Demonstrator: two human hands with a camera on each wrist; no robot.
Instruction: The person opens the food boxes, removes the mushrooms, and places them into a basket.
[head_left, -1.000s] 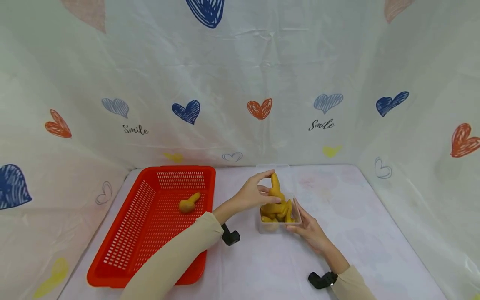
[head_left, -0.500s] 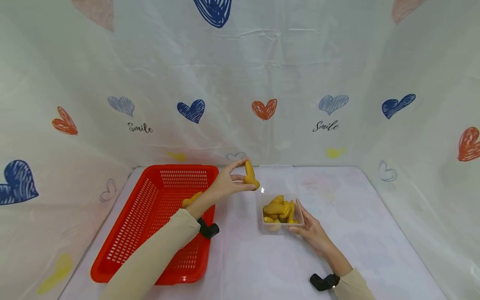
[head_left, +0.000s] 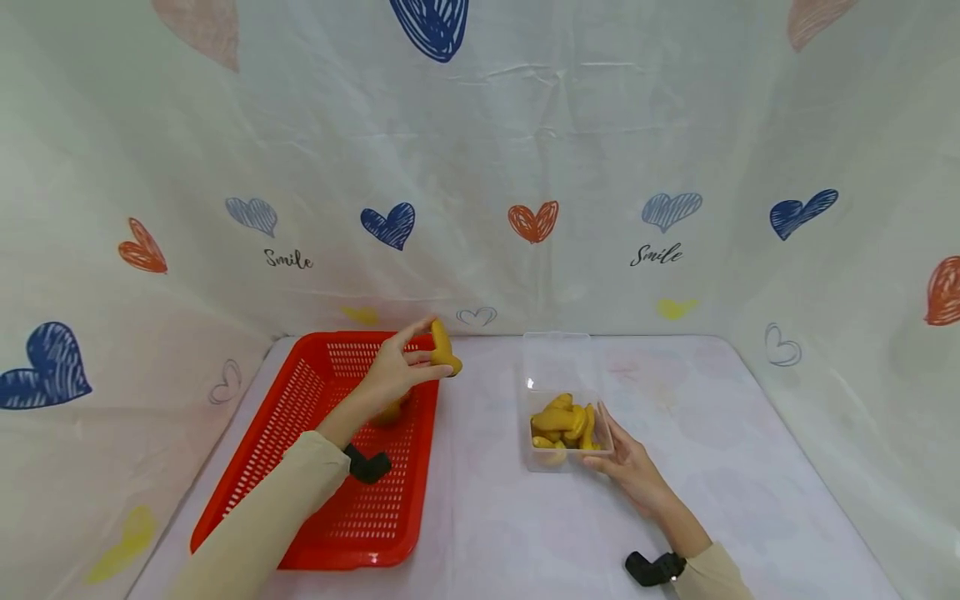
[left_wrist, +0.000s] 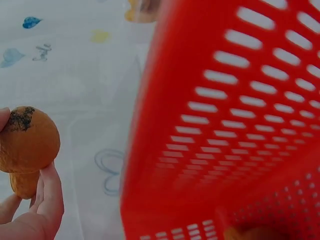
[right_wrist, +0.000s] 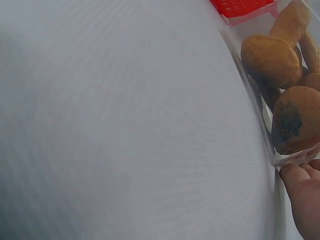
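My left hand pinches a yellow-brown mushroom at the far right rim of the red basket. In the left wrist view this mushroom has a round cap with a dark patch and a short stem, held between thumb and fingers beside the basket wall. My right hand grips the near right corner of a clear plastic box, thumb at its front and fingers along its side. Several mushrooms fill the box; the right wrist view shows caps through its wall.
Another mushroom lies in the basket, partly behind my left forearm. The box's clear lid lies flipped back behind it. A white cloth with printed hearts covers the table and the wall behind.
My left hand has moved left from over the box to the basket's far right rim, still holding the mushroom. The right hand stays at the box.
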